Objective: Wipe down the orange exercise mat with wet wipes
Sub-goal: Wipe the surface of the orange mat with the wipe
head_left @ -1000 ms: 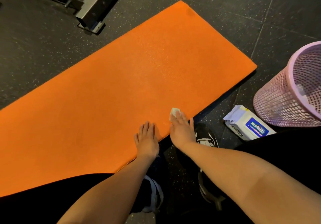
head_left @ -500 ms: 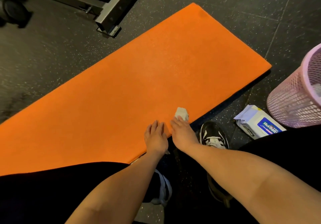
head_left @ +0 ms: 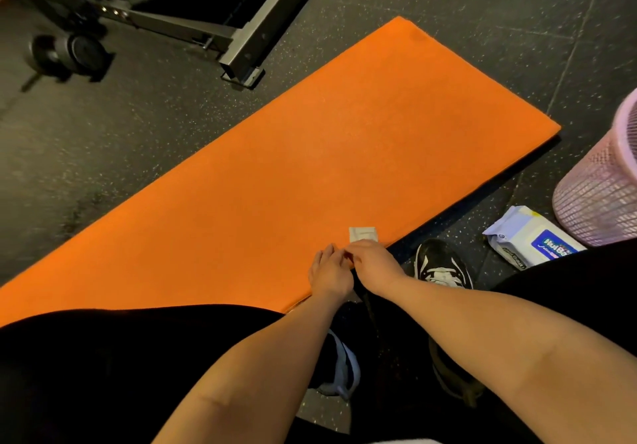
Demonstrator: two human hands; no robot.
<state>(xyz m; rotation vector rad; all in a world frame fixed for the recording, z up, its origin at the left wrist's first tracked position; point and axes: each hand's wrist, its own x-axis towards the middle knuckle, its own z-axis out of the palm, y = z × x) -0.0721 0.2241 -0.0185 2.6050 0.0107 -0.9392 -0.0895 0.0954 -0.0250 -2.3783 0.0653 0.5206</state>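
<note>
The orange exercise mat [head_left: 275, 175] lies diagonally on the dark speckled floor. A small folded white wet wipe [head_left: 362, 233] rests on the mat close to its near edge. My right hand [head_left: 374, 264] is just behind the wipe, knuckles up and fingers curled, pinching the wipe's near edge. My left hand [head_left: 329, 271] rests beside it on the mat's near edge with its fingers fairly straight. The fingertips of both hands are partly hidden.
A white and blue wet wipe pack [head_left: 531, 237] lies on the floor to the right, next to a pink mesh bin [head_left: 599, 188]. A black metal machine frame [head_left: 241, 47] with a wheel [head_left: 69, 54] stands beyond the mat. My shoes [head_left: 441, 268] are at the mat's edge.
My right hand lay flat on the wipe; it has since drawn back toward the near edge and curled, so most of the wipe now shows beyond the fingers. The left hand stayed beside it.
</note>
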